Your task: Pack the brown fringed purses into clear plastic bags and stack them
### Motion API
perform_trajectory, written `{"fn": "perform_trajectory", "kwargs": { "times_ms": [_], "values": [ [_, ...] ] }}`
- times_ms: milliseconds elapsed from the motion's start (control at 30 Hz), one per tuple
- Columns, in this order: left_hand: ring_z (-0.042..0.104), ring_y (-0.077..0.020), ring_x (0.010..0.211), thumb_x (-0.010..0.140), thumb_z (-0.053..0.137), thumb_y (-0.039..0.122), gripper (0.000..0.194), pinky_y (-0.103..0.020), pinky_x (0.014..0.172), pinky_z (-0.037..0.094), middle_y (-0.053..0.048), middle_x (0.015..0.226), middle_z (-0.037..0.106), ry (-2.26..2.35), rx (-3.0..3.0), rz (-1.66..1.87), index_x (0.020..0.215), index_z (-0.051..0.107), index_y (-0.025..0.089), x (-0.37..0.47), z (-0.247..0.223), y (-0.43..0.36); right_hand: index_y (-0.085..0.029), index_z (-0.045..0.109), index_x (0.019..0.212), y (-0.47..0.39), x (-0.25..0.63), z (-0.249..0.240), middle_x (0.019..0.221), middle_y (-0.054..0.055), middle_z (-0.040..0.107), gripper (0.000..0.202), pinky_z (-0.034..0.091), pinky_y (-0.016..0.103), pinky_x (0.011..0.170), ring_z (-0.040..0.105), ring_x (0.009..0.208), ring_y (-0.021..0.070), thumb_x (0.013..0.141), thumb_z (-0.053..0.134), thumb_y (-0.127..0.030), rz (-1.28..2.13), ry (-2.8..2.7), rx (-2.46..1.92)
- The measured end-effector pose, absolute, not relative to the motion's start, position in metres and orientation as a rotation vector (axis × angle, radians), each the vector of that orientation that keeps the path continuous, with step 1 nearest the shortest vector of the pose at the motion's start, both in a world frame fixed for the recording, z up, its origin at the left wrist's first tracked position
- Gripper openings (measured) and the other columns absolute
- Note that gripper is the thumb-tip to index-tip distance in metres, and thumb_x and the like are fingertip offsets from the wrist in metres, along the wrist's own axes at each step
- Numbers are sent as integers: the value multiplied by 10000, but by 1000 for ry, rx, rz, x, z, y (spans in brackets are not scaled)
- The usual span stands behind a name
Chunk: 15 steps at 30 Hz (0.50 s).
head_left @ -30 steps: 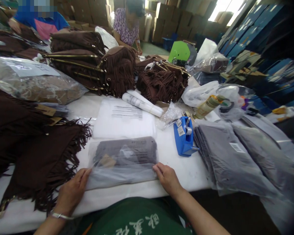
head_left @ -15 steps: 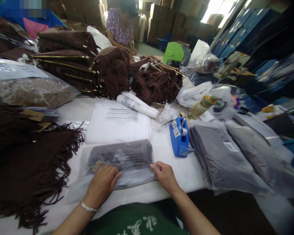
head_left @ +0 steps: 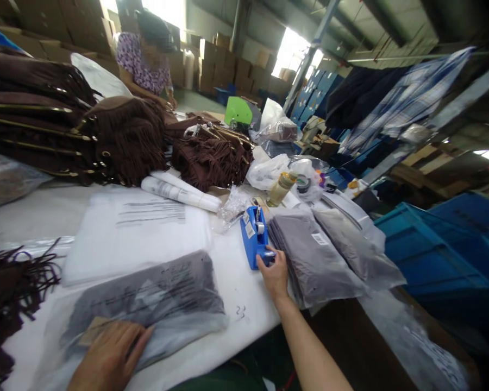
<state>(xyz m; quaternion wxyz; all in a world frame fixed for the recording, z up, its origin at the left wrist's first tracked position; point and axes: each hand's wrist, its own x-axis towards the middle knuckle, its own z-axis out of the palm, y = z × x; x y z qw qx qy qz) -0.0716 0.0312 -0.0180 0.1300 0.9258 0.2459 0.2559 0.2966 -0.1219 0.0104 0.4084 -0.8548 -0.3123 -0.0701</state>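
Note:
My left hand (head_left: pixel 110 353) lies flat on a clear plastic bag (head_left: pixel 195 326) with a dark, folded article inside and black print on the plastic. Beside its fingers is a small tan card tag (head_left: pixel 93 330). My right hand (head_left: pixel 275 274) has its thumb and fingers closed around the front, cutter end of a blue tape dispenser (head_left: pixel 249 247). A white roll sits in the dispenser; whether a strip of tape is between the fingers is too small to make out. Behind the bag lies a stack of printed clear bags (head_left: pixel 146 233).
Filled, flat bags (head_left: pixel 313 255) are piled right of the dispenser. Brown fringed bags (head_left: pixel 126 136) are heaped at the back left, and brown fringe (head_left: pixel 8 293) lies near left. A yellowish bottle (head_left: pixel 282 189) and blue crates (head_left: pixel 440 250) are further right. A person (head_left: pixel 144 65) works across the table.
My right hand has left the bag's edge and reached right to the tape dispenser. My left hand stays on the bag. The view has swung to the right.

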Motion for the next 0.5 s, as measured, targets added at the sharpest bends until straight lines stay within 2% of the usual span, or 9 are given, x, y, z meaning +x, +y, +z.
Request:
{"fn": "perform_trajectory", "kwargs": {
  "times_ms": [267, 500],
  "values": [
    [631, -192, 680, 880, 444, 519, 325, -324, 684, 506, -6, 726, 656, 667, 2791, 741, 799, 619, 257, -74, -26, 34, -153, 589, 1113, -119, 287, 13, 1009, 101, 562, 435, 475, 370, 839, 563, 932, 233, 766, 601, -415, -180, -846, -2142],
    [636, -193, 674, 880, 431, 533, 348, -309, 674, 511, -7, 711, 658, 666, 2795, 736, 785, 611, 251, -75, -30, 37, -151, 574, 1142, -80, 303, 13, 1074, 110, 553, 504, 440, 360, 906, 542, 1012, 237, 736, 638, -443, -51, -854, -2077]
  ]
}}
